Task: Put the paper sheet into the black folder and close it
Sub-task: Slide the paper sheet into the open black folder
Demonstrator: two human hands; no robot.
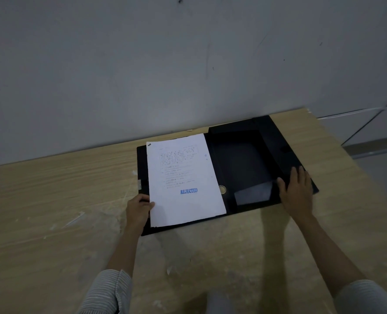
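Note:
The black folder (251, 159) lies open and flat on the wooden table. A white paper sheet (183, 200) with printed text and a blue "REJECTED" stamp rests on the folder's left half. My left hand (138, 209) pinches the sheet's lower left edge, thumb on top. My right hand (298, 191) lies flat, fingers spread, on the folder's right flap near its front corner. The right half of the folder shows a bare black inside with a folded flap at the front.
The wooden table (63, 200) has pale scuffs and paint flecks. A grey wall stands right behind the folder. The table's right edge runs close beside the folder's right flap.

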